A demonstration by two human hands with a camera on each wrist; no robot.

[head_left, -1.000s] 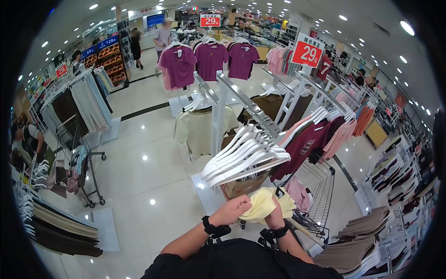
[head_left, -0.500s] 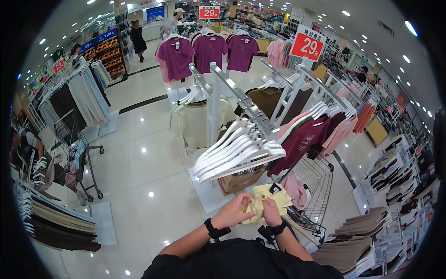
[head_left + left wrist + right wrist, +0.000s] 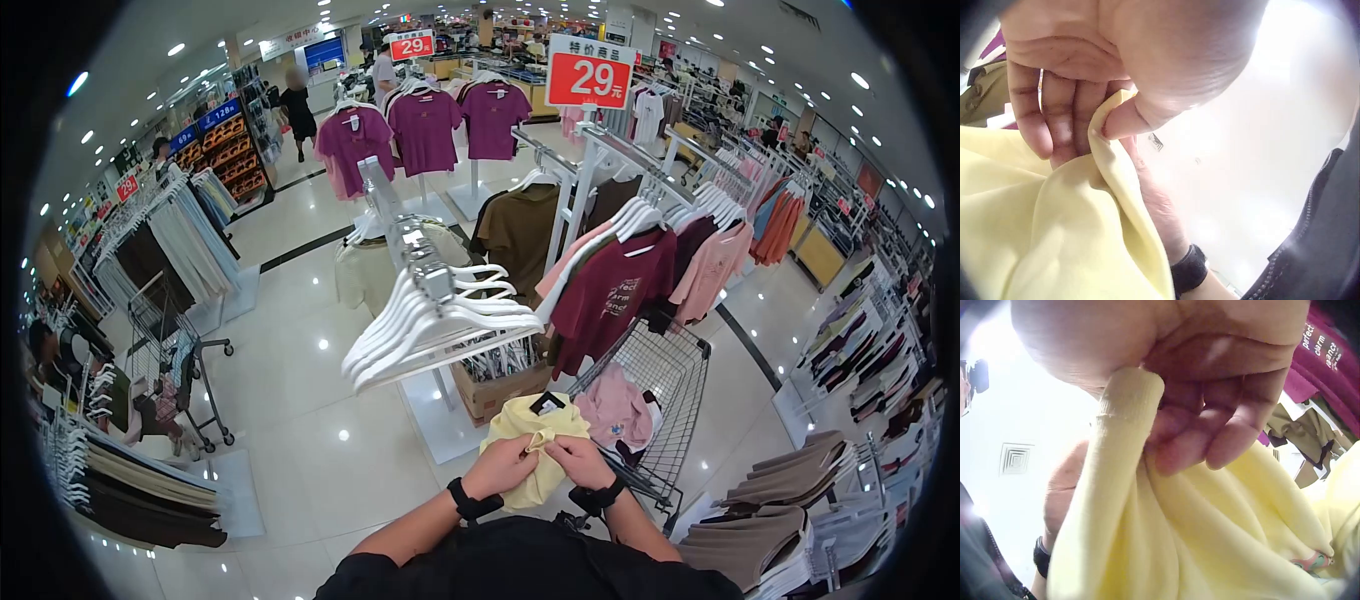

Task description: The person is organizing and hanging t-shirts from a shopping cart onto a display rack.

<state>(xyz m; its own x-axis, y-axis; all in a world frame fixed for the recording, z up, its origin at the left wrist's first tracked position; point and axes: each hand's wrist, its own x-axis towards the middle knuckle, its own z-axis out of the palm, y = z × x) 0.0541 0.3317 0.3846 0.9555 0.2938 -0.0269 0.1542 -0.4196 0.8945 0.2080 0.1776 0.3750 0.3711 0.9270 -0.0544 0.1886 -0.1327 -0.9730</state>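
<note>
A pale yellow knit top hangs from both hands in front of the body, a dark label at its far edge. My left hand pinches the near edge; in the left wrist view its thumb presses the folded cloth against the fingers. Beside it, my right hand pinches the same edge. The right wrist view shows a rolled fold of the top under that thumb, with the fingers curled behind it. A small coloured print shows on the cloth there.
White hangers crowd a metal rail just ahead, above a cardboard box. At right stands a wire shopping cart with a pink garment inside. Maroon shirts hang behind it, and brown garments at near right.
The left hand came off the bunched top, then took its edge next to the right hand. The top now spreads out more between both hands. The view has shifted, bringing the hangers further left.
</note>
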